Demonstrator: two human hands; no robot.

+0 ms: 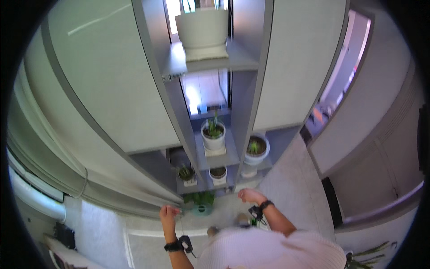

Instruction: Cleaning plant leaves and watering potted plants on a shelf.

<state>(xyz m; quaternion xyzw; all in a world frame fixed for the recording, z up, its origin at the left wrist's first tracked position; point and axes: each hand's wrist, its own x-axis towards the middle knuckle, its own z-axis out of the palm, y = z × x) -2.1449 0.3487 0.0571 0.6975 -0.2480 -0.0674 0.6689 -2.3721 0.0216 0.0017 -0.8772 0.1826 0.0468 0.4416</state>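
Observation:
My left hand (168, 214) is at the lower middle, its fingers loosely curled with nothing visible in them. Close to its right, a leafy green plant (200, 198) grows from a pale teal pot (202, 209) on the floor. My right hand (251, 195) hangs in front of the shelf unit's lower right part, also loosely curled around nothing that I can see. Both wrists wear black straps with small devices. Above the right hand stands a white pot (257, 158) with a small plant. A smaller white pot (218, 180) holding dark soil sits between the hands, farther back.
The grey shelf unit (240, 101) has pale panels (302, 67) on both sides. A large white planter (203, 28) stands on its upper shelf, a white potted plant (213, 143) lower down. A small potted plant (185, 174) sits at left. Curtains (67, 144) hang far left.

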